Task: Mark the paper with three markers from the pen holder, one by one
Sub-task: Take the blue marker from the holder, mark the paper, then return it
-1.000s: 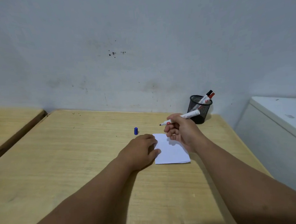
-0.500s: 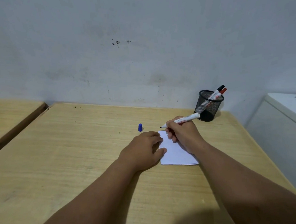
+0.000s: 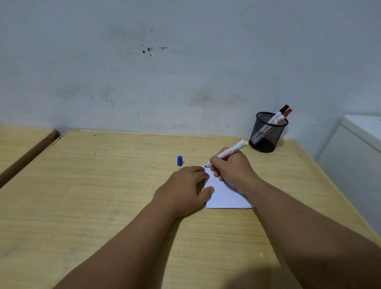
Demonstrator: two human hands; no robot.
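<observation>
We take the paper [image 3: 224, 195] as our landmark and work down in size. The wooden desk [image 3: 98, 196] carries everything; the paper lies on it to the right of centre, a small white sheet with no mark that we can make out on the part left uncovered.

Our left hand [image 3: 183, 191] rests flat on the paper's left edge, its grip spread and holding nothing, fingers and thumb pressing the sheet down to pin it. Our right hand [image 3: 233, 171] sits over the paper's far right part, its grip pinched around a white marker [image 3: 229, 151] in a writing hold. The marker's tip points down to the paper's far left corner; we cannot tell whether it touches the sheet there.

Beyond the paper and to the right, near the wall, stands the black mesh pen holder [image 3: 266, 134]. Two markers [image 3: 280, 116] lean in it, one black-capped and one red-capped, both closed. Beyond the paper to the left, a small blue cap [image 3: 179, 161] stands by itself on the desk; we judge it belongs to the marker in hand.

So we read this as the first of three marks, at its very start: one marker uncapped and at the sheet, two untouched in the holder. Left to do: make this mark, recap and return, then repeat twice.
</observation>
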